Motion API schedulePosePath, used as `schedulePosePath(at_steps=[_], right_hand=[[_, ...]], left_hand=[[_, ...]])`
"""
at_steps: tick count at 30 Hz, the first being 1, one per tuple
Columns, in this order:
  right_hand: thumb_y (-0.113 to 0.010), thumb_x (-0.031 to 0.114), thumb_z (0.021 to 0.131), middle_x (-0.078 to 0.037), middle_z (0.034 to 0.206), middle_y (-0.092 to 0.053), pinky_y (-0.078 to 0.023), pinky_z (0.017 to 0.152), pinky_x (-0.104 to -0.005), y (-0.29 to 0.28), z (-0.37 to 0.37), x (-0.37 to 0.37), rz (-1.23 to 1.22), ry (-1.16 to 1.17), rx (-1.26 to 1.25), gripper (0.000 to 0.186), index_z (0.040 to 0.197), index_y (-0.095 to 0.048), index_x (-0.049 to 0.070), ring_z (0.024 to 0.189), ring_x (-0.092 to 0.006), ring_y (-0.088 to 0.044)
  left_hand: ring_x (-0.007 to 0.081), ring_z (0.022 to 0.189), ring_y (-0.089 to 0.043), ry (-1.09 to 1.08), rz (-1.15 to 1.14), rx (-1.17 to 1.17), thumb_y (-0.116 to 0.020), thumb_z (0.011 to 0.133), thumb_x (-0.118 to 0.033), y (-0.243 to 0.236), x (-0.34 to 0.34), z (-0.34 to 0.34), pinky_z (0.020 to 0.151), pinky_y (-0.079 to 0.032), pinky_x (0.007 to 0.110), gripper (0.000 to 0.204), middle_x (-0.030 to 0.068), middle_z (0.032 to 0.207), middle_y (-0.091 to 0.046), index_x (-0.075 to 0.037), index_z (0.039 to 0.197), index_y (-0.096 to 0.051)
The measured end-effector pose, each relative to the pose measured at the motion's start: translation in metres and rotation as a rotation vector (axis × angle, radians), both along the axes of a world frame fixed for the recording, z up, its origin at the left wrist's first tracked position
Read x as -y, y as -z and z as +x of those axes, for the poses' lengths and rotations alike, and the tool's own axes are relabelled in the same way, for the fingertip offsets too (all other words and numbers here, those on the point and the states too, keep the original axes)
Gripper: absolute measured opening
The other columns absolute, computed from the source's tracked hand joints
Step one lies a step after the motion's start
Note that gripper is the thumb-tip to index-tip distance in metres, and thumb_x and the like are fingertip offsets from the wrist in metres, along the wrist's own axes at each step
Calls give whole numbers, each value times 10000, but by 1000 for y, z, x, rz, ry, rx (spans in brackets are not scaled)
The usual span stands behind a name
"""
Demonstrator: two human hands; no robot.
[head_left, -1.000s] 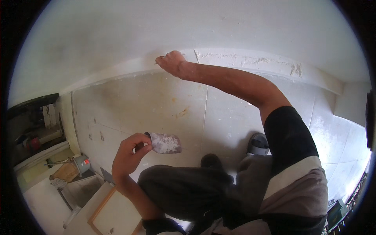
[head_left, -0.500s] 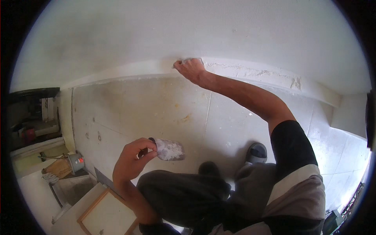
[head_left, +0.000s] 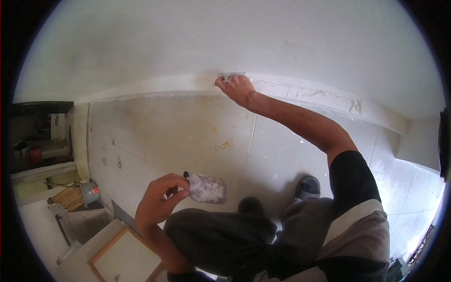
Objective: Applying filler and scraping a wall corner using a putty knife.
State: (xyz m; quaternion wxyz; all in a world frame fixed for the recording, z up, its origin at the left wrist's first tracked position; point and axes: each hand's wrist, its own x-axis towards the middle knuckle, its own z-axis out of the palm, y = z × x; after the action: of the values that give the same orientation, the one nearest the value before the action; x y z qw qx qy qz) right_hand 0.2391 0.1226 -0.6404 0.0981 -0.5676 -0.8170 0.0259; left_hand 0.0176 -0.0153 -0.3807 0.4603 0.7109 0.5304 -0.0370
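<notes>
Between the thumb and fingers of my left hand (head_left: pixel 157 198) is a putty knife (head_left: pixel 208 189) with a dark handle end. Its wide flat blade carries a smear of white putty, held above the floor in front of my knee. My right hand (head_left: pixel 238 90) reaches forward, fingers curled round a thin flat scraper (head_left: pixel 231 74), mostly covered by the knuckles. That scraper touches the wall at the top of the pale skirting strip (head_left: pixel 157 85). To the right of this hand, rough white putty (head_left: pixel 324 93) runs along the strip.
Grey floor tiles (head_left: pixel 188 131) bear stains and specks. At the left stand a grey bucket (head_left: pixel 89 193) and a wood-framed white panel (head_left: pixel 124 257). A dark opening (head_left: pixel 40 136) lies behind them. My sandalled foot (head_left: pixel 307 187) is below the right arm.
My right hand and its scraper have shifted a little to the right along the strip. My left hand still holds the putty knife, whose blade sits slightly further right in view.
</notes>
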Motion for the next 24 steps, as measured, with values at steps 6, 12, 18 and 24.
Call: schedulePosePath(at_steps=[6,12,18,24], right_hand=[[-559,118,762,-60,710,-600,-477,505,-315,2,-19,6,33,-15,-51,364,1094,-427,49,656,-214,-613],[-531,158,772,-51,942,-582,-487,663,-313,9,-40,-26,279,-317,-65,245,1013,-529,200,929,-218,-560],[-526,131,746,-3,941,-584,-436,832,-335,46,-15,-58,57,-293,-71,166,842,-613,235,962,-241,-531],[-519,93,753,-59,921,-625,-456,823,-354,19,25,-47,-104,-288,-124,178,840,-659,159,919,-263,-574]], left_hand=[[94,624,-464,33,-18,-18,-616,735,14,6,0,-1,550,-368,216,101,47,826,-582,-7,825,-573],[86,610,-437,-8,-12,-4,-615,735,15,8,3,-4,554,-364,212,101,34,806,-573,-13,820,-569],[86,605,-435,-40,-26,-41,-613,730,18,15,3,-11,553,-365,213,107,26,792,-570,-13,821,-564],[88,604,-436,-71,-3,-31,-609,733,12,14,9,-13,551,-362,216,92,29,789,-568,-9,810,-565]])
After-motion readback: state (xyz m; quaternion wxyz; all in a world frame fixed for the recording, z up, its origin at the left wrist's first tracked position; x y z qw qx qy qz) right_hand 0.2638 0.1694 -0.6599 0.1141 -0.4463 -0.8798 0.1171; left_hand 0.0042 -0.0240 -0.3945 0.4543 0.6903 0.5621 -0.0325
